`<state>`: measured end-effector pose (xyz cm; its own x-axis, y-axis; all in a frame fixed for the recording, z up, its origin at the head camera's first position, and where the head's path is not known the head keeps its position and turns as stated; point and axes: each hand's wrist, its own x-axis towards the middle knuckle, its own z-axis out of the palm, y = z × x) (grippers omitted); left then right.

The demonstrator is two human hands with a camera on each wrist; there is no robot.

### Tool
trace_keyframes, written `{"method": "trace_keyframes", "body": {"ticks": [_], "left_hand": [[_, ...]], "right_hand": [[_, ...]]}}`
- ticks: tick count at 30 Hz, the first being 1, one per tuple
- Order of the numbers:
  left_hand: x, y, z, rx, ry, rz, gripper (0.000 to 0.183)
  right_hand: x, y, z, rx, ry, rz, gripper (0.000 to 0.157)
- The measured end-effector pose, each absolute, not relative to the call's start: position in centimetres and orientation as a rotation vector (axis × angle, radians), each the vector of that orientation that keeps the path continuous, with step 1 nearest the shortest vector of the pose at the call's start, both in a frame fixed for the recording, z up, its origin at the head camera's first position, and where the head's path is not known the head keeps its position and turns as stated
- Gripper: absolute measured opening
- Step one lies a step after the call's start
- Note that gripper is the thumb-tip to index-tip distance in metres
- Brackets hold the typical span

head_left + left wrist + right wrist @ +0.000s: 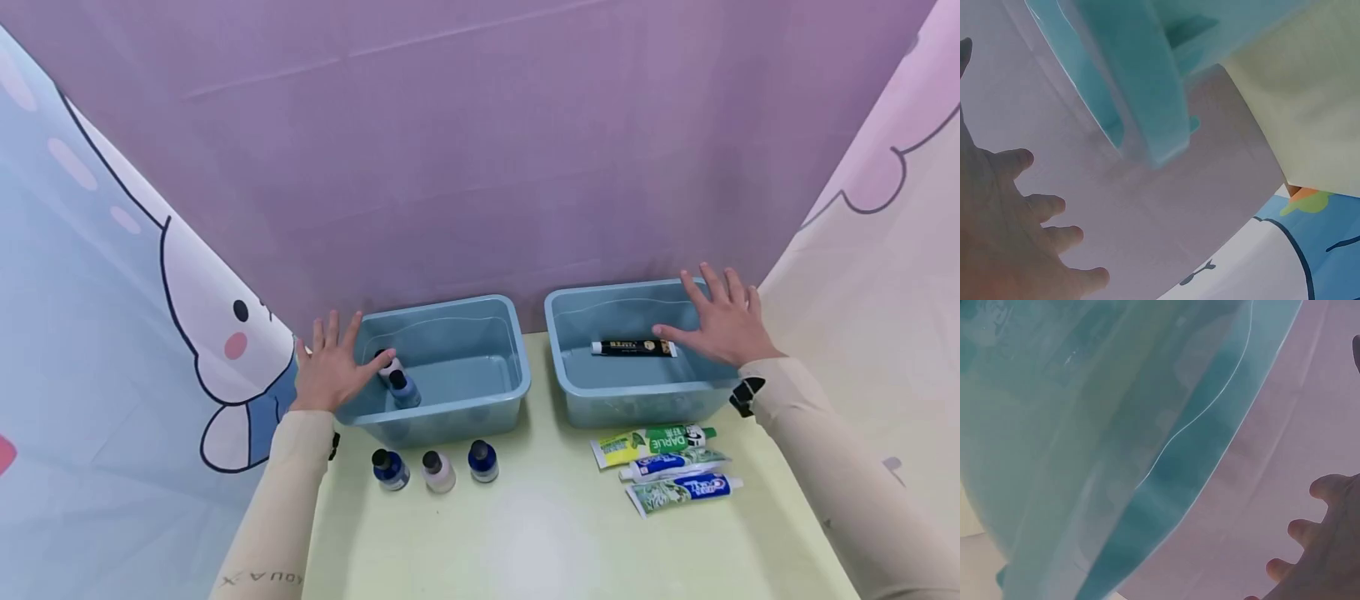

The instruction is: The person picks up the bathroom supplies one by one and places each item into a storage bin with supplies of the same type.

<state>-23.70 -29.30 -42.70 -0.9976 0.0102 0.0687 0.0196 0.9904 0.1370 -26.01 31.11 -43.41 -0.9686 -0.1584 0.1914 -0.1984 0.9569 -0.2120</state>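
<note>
My left hand [330, 371], fingers spread, is above the left end of a blue plastic bin [457, 410]. Inside that bin, near my thumb, are a pale bottle [392, 367] and a light blue bottle [405, 392], both black-capped. The right hand [727, 329] is spread over the right end of a second blue bin [637, 403], which has a black toothpaste tube [633, 348] lying in it. Neither hand holds anything. In the wrist views, the left fingers [1054, 206] and right fingers [1304, 531] are apart, beside the bins; whether the hands touch the rims I cannot tell.
Before the left bin stand a dark blue bottle [391, 472], a pink bottle [438, 473] and another dark blue bottle [483, 462]. A green-yellow toothpaste tube [648, 444] and two blue-green tubes [678, 492] lie before the right bin. Purple cloth [480, 167] hangs behind.
</note>
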Motion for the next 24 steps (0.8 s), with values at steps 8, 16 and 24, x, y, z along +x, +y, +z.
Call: {"method": "trace_keyframes", "body": {"ticks": [8,16,24], "left_hand": [[-23.7,-29.1,-43.3,-0.027,-3.037,-0.252,0.103],[-22.7,-27.8,-44.1,-0.058,-2.998,-0.236,0.101],[-20.8,-24.4,-45.3,-0.139,-2.982,-0.33,0.1]], "right_hand": [[-25.9,31.2,-43.5,0.272,-2.919,0.338,0.109],[-24.3,31.2,-43.7,0.305,-2.888,0.341,0.107],[-21.2,30.3,-44.5,0.335,-2.778,0.442,0.096]]}}
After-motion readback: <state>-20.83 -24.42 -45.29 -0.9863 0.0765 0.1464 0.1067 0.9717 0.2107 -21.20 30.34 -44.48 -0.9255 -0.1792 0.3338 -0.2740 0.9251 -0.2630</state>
